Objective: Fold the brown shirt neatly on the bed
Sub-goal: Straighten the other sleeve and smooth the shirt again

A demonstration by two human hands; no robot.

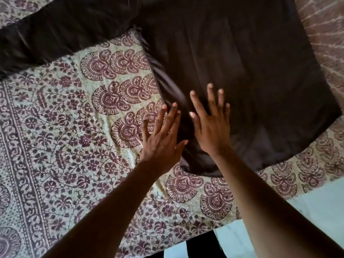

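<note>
The bed (pixel 55 146), under a patterned cover, fills the view. The shirt (pixel 232 81) lies spread flat from centre to 1 o'clock, one sleeve (pixel 55 34) reaching out to 10 o'clock. The right hand (pixel 210 131) lies open, fingers spread, over the shirt's near edge; the left hand (pixel 162 140), also open and holding nothing, sits at that edge at 7 o'clock. The cloth looks thin, soft and slightly slick, so it will probably slide and crease easily; best pinched at seams or hem corners.
</note>
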